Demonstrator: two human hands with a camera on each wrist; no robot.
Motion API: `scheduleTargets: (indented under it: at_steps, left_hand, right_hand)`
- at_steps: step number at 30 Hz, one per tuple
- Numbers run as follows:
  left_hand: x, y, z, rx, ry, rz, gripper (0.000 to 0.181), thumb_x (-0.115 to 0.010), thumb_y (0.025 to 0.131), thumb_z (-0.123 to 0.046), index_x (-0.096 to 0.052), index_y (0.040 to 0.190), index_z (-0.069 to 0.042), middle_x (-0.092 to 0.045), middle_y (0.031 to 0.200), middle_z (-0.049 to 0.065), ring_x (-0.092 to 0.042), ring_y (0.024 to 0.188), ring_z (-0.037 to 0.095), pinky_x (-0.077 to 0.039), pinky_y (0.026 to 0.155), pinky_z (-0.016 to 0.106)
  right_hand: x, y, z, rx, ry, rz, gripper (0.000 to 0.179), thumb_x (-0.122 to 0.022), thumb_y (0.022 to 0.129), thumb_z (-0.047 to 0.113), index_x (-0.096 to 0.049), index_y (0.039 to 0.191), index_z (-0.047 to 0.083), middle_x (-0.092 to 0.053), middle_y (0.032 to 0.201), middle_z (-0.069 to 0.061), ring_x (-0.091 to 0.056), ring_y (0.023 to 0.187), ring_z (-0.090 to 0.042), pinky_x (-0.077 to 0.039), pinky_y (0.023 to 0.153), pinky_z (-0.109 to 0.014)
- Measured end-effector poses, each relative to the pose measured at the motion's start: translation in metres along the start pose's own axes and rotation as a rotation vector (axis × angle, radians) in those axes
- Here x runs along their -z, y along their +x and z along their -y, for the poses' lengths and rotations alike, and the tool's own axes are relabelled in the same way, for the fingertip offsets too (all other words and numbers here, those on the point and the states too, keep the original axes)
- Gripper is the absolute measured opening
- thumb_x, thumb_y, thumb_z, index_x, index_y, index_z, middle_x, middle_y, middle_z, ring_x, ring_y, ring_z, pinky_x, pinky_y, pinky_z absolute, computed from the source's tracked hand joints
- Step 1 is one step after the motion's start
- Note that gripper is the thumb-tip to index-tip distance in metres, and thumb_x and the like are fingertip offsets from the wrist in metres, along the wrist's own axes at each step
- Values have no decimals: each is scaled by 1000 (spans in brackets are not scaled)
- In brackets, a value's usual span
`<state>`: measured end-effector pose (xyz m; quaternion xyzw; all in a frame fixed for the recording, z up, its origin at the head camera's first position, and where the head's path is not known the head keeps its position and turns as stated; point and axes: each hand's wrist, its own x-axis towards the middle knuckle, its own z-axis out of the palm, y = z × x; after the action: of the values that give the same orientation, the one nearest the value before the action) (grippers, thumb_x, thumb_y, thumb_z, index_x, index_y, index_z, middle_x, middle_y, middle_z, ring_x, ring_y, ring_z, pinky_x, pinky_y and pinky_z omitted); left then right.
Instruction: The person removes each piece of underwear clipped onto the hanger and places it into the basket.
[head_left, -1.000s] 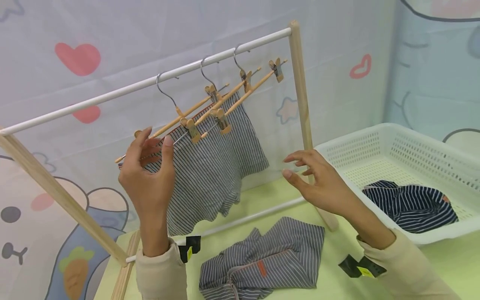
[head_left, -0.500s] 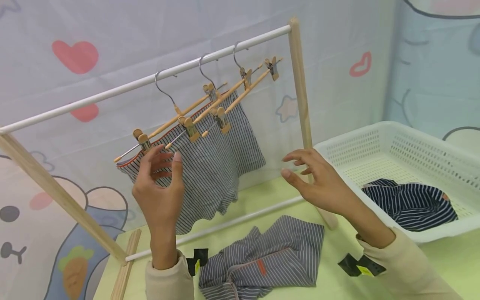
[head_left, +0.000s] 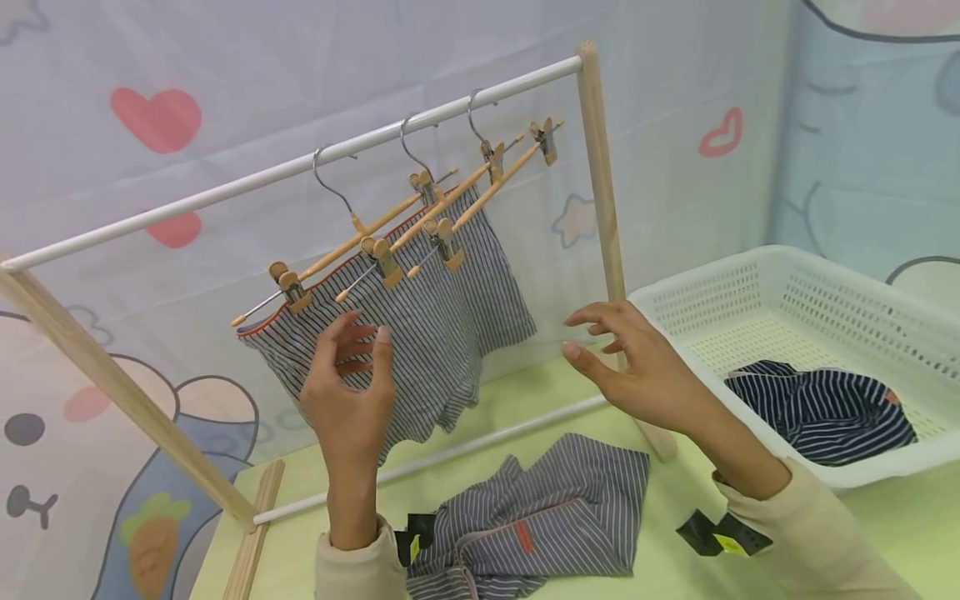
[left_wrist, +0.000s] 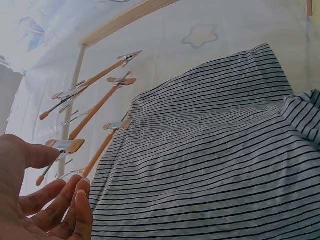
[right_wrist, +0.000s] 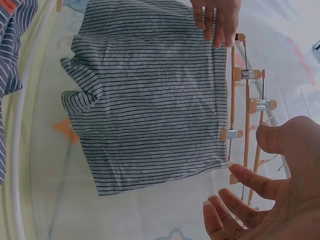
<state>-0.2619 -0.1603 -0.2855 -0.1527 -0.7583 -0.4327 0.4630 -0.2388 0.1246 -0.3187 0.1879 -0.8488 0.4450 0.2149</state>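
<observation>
Light striped shorts with a red-edged waistband hang from the two clips of the leftmost wooden hanger. My left hand is raised in front of the shorts, thumb and fingers apart, holding nothing. In the left wrist view its fingertips overlap the hangers; whether they touch cannot be told. My right hand hovers to the right of the shorts, near the rack's right post, fingers spread and holding nothing. Two more clip hangers, a middle one and a right one, carry no garment.
A rack with a white rod and wooden posts stands on the pale green table. Grey striped clothing with an orange tag lies in front. At right, a white basket holds navy striped clothing.
My left hand has moved from the hanger's left clip down and to the right, uncovering that clip and the waistband corner. The right hand has stayed nearly still.
</observation>
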Motion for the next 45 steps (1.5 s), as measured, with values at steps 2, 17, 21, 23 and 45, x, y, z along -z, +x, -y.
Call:
scheduleTargets:
  at_steps: [2,17,21,23,45]
  left_hand:
    - [-2,-3,2,12,-3,17,36,-67,95,-22,-64,126,-5,-72,106,12,-68,90,21,-52,77,20]
    - [-8,-15,9,16,-2,57,36,-67,96,-20,-63,128,-5,-72,108,12,-68,91,22,-56,77,29]
    - [-8,-17,10,10,-5,71,37,-66,96,-20,-62,129,-5,-72,108,12,-69,92,22,-56,77,29]
    - [-9,-18,11,5,-8,77,37,-66,96,-20,-62,129,-4,-72,109,13,-69,91,22,-56,77,32]
    - [-8,-19,15,-40,-13,54,30,-63,97,-16,-65,125,-4,-73,104,13,-68,88,23,-55,73,37]
  right_hand:
    - [0,0,0,2,-1,4,35,-59,101,30,-57,131,12,-51,134,-12,-52,120,-30,-47,96,-49]
    - [-7,-2,0,6,-1,55,38,-62,99,26,-54,132,9,-47,138,-15,-50,121,-33,-48,96,-51]
    - [-10,-3,0,5,-1,75,38,-62,99,26,-54,133,10,-46,137,-15,-50,122,-34,-48,97,-51]
    - [-11,-3,0,-2,-4,82,38,-62,99,26,-53,133,12,-46,135,-13,-49,123,-33,-48,97,-49]
    - [-33,-10,4,68,-48,204,42,-67,96,30,-55,132,13,-52,136,-12,-54,123,-36,-51,93,-53]
